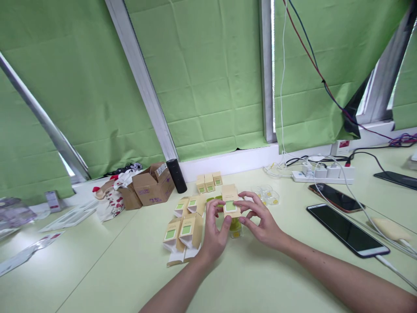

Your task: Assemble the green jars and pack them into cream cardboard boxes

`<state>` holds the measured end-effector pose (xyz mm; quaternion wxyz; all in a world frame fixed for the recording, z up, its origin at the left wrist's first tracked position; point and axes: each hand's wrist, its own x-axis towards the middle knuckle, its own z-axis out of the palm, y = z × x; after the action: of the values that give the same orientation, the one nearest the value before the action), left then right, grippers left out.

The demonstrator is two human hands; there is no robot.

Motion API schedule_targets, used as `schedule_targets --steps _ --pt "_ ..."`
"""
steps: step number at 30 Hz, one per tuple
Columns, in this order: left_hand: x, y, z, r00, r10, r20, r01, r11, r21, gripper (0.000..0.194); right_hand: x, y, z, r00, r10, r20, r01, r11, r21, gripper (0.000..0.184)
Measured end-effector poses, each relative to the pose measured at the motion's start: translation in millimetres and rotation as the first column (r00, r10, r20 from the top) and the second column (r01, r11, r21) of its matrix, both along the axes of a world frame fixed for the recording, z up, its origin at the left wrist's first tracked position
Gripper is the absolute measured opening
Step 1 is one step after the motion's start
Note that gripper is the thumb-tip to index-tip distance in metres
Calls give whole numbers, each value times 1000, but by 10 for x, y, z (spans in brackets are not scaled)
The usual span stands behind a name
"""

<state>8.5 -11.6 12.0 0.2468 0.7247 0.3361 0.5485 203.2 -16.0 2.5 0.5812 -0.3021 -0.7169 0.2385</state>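
Note:
Both my hands hold a small tan carton with a green label [230, 200] over the middle of the pale green table [130, 269]. My left hand [213, 234] grips its left side, fingers curled. Fingertips of my right hand [262, 219] pinch its right side. Just below the carton, between my hands, sits a small clear jar with yellow-green contents [236, 228]. Left of my hands lie several open cartons of the same kind [184, 230]. Three closed ones [209, 181] stand in a row behind.
Small clear jars [269, 194] sit right of the carton. A brown cardboard box [153, 184] and a black cylinder [177, 175] stand at the back left. Three phones [347, 229] lie at right, with a power strip [322, 173] and cables near the windowsill. Plastic packets lie far left.

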Motion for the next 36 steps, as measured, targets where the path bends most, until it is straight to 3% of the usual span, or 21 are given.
schedule_targets --steps 4,36 --pt "-12 5 4 1000 -14 -15 15 999 46 43 -8 2 9 1000 -5 -12 5 1000 9 30" --pt "38 35 -19 999 46 16 -47 999 12 31 -26 17 -1 1000 -20 -16 20 1000 5 24"
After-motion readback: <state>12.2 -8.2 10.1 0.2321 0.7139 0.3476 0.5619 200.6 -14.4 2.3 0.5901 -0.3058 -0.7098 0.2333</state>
